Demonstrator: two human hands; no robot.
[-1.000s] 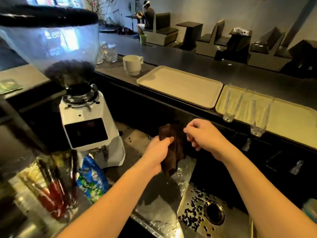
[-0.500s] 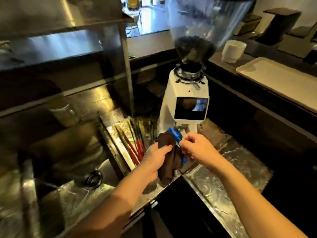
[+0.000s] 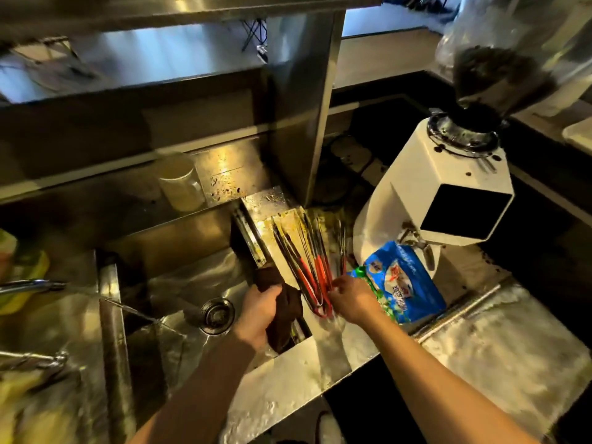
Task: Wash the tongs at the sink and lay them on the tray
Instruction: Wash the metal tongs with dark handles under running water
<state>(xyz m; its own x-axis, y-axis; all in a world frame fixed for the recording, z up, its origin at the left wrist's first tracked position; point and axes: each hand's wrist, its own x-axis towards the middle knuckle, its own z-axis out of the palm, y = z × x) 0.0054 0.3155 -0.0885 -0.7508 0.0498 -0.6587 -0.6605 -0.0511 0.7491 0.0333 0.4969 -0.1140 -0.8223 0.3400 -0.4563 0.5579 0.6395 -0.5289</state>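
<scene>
Left hand (image 3: 259, 310) closed around brown cloth (image 3: 285, 318), held at sink (image 3: 179, 293) rim. Right hand (image 3: 350, 302) at handle ends of red-handled tongs (image 3: 312, 267), fingers curled toward them (contact or pinch: cannot tell, motion blur). Tongs lying bunched on wet steel counter (image 3: 307, 363), between sink and white coffee grinder (image 3: 435, 200). Blue packet (image 3: 400, 280) just beside right hand, against grinder base.
</scene>
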